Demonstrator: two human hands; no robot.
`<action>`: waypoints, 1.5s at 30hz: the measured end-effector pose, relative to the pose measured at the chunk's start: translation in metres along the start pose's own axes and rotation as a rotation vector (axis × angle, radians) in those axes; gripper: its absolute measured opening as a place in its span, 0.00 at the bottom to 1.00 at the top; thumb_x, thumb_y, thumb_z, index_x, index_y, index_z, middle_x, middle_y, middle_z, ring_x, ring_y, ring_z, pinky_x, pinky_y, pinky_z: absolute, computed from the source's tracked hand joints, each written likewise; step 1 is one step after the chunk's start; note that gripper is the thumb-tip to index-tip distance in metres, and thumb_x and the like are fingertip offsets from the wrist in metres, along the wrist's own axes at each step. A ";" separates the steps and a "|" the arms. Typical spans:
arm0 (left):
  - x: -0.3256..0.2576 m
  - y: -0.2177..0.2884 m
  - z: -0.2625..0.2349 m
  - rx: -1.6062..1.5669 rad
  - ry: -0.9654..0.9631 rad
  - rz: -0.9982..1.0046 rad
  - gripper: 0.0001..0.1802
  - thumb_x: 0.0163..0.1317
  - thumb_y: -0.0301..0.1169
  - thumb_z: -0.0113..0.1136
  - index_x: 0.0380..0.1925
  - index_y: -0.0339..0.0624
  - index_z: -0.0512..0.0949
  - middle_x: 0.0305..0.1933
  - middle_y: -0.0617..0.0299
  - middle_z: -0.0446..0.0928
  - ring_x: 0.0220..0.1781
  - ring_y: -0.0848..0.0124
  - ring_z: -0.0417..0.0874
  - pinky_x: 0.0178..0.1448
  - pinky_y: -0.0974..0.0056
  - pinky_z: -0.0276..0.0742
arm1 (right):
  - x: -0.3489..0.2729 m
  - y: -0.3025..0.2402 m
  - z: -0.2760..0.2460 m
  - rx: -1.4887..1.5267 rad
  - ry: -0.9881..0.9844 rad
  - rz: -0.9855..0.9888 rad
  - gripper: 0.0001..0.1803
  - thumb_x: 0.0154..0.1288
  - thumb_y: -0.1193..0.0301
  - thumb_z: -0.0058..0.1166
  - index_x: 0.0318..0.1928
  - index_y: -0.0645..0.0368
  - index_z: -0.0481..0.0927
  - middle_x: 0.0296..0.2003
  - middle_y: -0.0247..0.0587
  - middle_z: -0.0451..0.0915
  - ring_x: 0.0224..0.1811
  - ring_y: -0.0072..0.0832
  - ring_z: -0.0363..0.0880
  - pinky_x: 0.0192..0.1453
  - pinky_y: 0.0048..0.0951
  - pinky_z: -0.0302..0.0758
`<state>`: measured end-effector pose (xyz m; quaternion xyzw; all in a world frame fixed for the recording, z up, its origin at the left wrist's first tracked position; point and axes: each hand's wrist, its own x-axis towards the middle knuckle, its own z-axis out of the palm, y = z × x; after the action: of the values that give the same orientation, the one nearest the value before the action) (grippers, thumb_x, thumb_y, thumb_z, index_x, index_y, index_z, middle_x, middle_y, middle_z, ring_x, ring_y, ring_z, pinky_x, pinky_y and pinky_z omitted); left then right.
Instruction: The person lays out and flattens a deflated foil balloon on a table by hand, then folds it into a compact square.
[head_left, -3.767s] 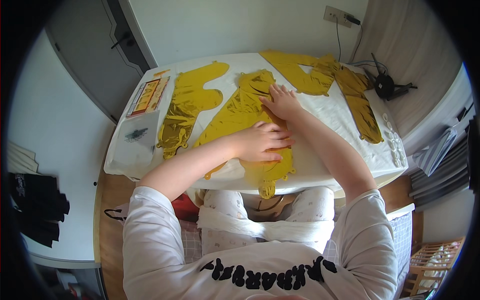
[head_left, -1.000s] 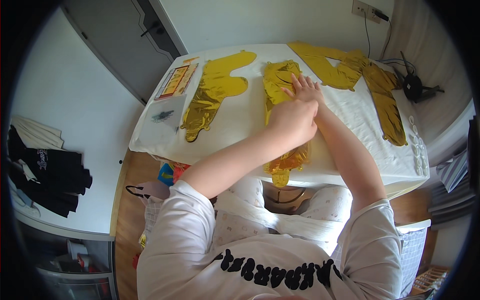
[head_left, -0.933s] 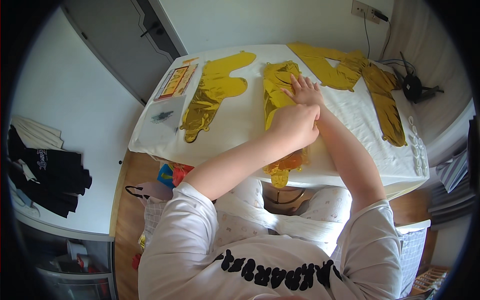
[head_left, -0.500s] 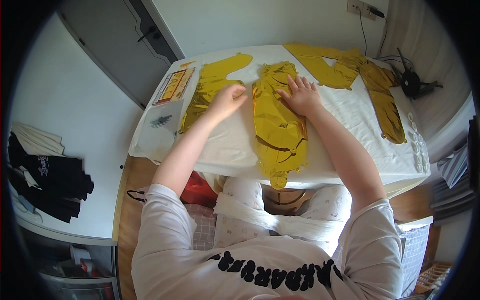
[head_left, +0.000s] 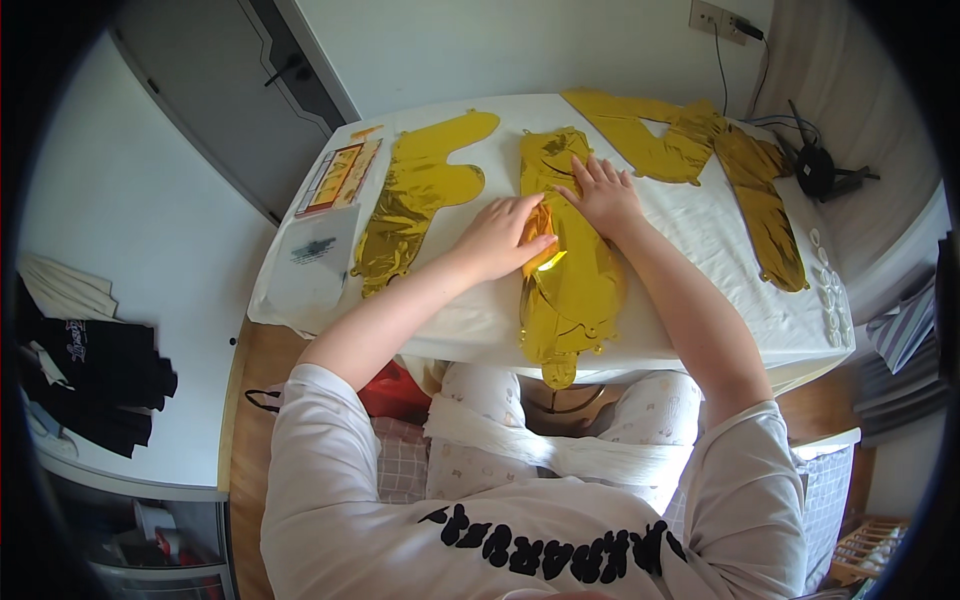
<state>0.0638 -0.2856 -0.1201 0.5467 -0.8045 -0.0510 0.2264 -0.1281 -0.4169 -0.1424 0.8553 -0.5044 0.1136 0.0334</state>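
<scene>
left hand [head_left: 503, 237], right hand [head_left: 602, 193], pressing gold foil balloon [head_left: 572, 285]

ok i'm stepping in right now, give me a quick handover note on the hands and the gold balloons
Left hand: palm down on the middle gold foil balloon, fingers pressing its left edge.
Right hand: flat on the same balloon's upper part, fingers spread.
That balloon lies deflated on the white-covered table, its tail hanging over the near edge.
Another flat gold balloon lies to the left, a third gold balloon far right; a printed card and a clear bag sit at the left edge.
Done: all three laid out flat. Left: the middle one is being pressed, still wrinkled.
</scene>
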 end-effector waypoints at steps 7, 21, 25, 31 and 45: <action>0.021 -0.018 -0.014 0.119 0.023 0.123 0.24 0.69 0.51 0.62 0.49 0.41 0.76 0.50 0.54 0.80 0.55 0.54 0.80 0.62 0.53 0.73 | 0.002 0.000 -0.004 0.037 -0.046 0.010 0.50 0.73 0.28 0.24 0.82 0.48 0.52 0.81 0.44 0.51 0.84 0.43 0.46 0.85 0.51 0.43; 0.031 -0.031 -0.004 -0.041 0.078 0.376 0.19 0.63 0.45 0.70 0.47 0.47 0.81 0.47 0.61 0.79 0.49 0.60 0.82 0.55 0.57 0.78 | -0.001 0.001 -0.001 0.045 -0.010 -0.004 0.41 0.78 0.37 0.29 0.81 0.47 0.54 0.80 0.47 0.55 0.83 0.45 0.50 0.83 0.55 0.47; 0.033 -0.021 -0.010 -0.100 0.000 0.300 0.18 0.62 0.43 0.72 0.44 0.46 0.80 0.45 0.60 0.79 0.46 0.60 0.82 0.50 0.57 0.79 | -0.001 0.002 -0.001 0.028 -0.021 0.003 0.41 0.78 0.37 0.30 0.81 0.47 0.54 0.80 0.47 0.55 0.83 0.45 0.50 0.83 0.55 0.47; 0.031 -0.027 -0.006 -0.147 -0.067 0.298 0.16 0.63 0.40 0.71 0.43 0.44 0.78 0.45 0.60 0.78 0.44 0.62 0.82 0.47 0.58 0.79 | 0.000 -0.002 -0.006 0.041 -0.063 0.004 0.43 0.78 0.35 0.26 0.81 0.47 0.53 0.81 0.46 0.52 0.84 0.44 0.47 0.85 0.51 0.43; 0.032 -0.032 0.002 -0.158 -0.111 0.294 0.17 0.65 0.40 0.69 0.54 0.59 0.88 0.43 0.61 0.75 0.44 0.63 0.79 0.50 0.59 0.78 | 0.002 0.000 -0.005 0.084 -0.065 0.021 0.48 0.73 0.30 0.29 0.82 0.45 0.50 0.82 0.46 0.50 0.84 0.46 0.47 0.84 0.50 0.44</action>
<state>0.0810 -0.3271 -0.1228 0.3999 -0.8806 -0.1104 0.2289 -0.1283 -0.4177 -0.1371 0.8538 -0.5090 0.1074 -0.0201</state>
